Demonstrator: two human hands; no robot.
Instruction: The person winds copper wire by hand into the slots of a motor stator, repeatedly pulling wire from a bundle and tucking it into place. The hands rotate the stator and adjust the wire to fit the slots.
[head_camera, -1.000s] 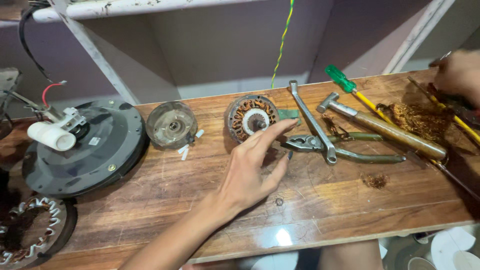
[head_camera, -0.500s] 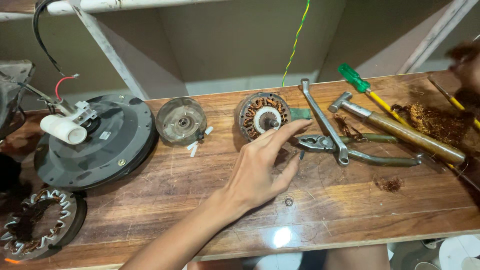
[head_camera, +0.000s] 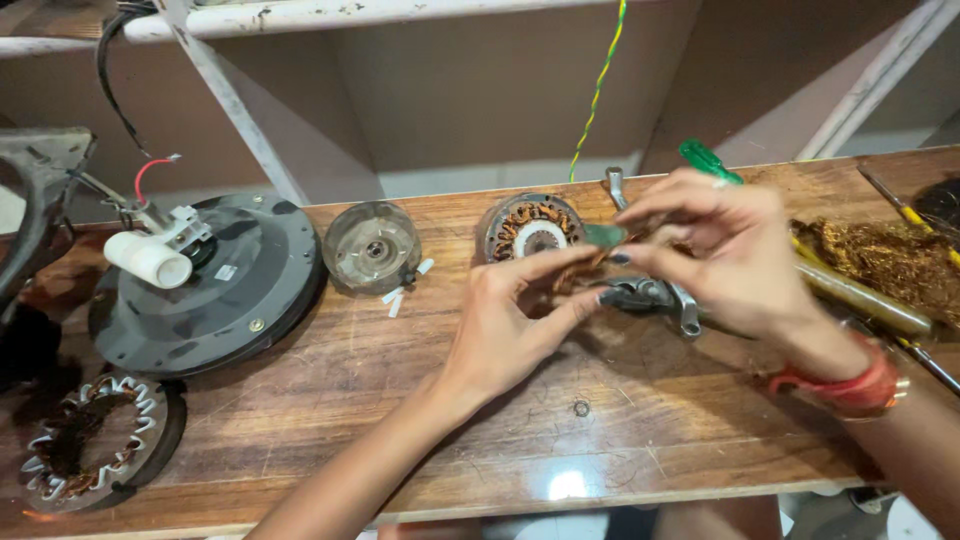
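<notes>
My left hand (head_camera: 515, 320) and my right hand (head_camera: 725, 250) meet above the wooden bench (head_camera: 400, 420), just right of a small round stator with copper windings (head_camera: 530, 228). Both pinch a small brown tuft of copper wire (head_camera: 583, 270) between their fingertips. My right hand wears a red wristband and covers most of the grey pliers (head_camera: 650, 296) lying under it.
A black round motor housing (head_camera: 215, 285) with a white cylinder (head_camera: 148, 260) lies at the left, a round metal cap (head_camera: 372, 247) beside it. A toothed stator ring (head_camera: 85, 450) sits front left. A green-handled screwdriver (head_camera: 705, 158), a hammer handle (head_camera: 865, 295) and a copper wire heap (head_camera: 885, 255) lie right.
My right hand has come in from the right edge to the bench's middle. My left hand's fingers have closed toward it on the wire tuft. The view has shifted slightly.
</notes>
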